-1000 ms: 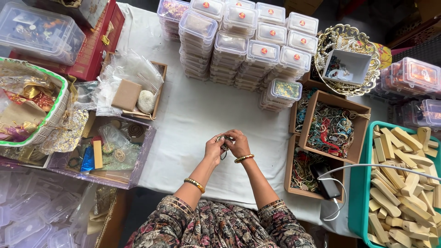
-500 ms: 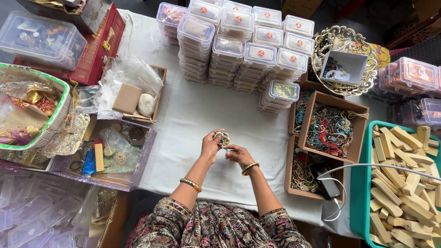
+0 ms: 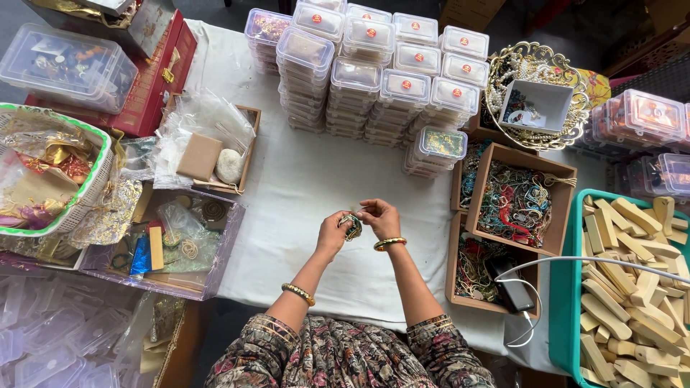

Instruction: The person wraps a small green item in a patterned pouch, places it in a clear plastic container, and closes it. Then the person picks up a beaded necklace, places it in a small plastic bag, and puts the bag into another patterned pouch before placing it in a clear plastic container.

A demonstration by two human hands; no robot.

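Both hands have drifted a little right and toward the body since half a second ago, when the left held the small piece raised and the right sat lower; now they meet level over the white tabletop (image 3: 309, 187).

Head view, the only one:
- Left hand (image 3: 333, 233): grip closed narrow around a small round ornament (image 3: 351, 226), dark green with gold edging. Ornament sits at the fingertips, on the side facing the other hand.
- Right hand (image 3: 379, 218): thumb and forefinger pinched tight, touching the ornament's upper right edge. Whether it holds a thread or part of the piece itself, cannot tell; too small.
- Key relation: ornament lies between the two grips, directly right of the left palm and just left of and below the right fingertips. Being roundish, it shows no clear long axis. Left hand carries it; right only meets it at the rim.
- Gold bangle on each wrist.
- Around: stacked clear lidded boxes (image 3: 359, 72) well beyond the hands; open cardboard box of coloured strings (image 3: 514, 197) near the right hand; teal tray of wooden pieces (image 3: 568, 287) far right.
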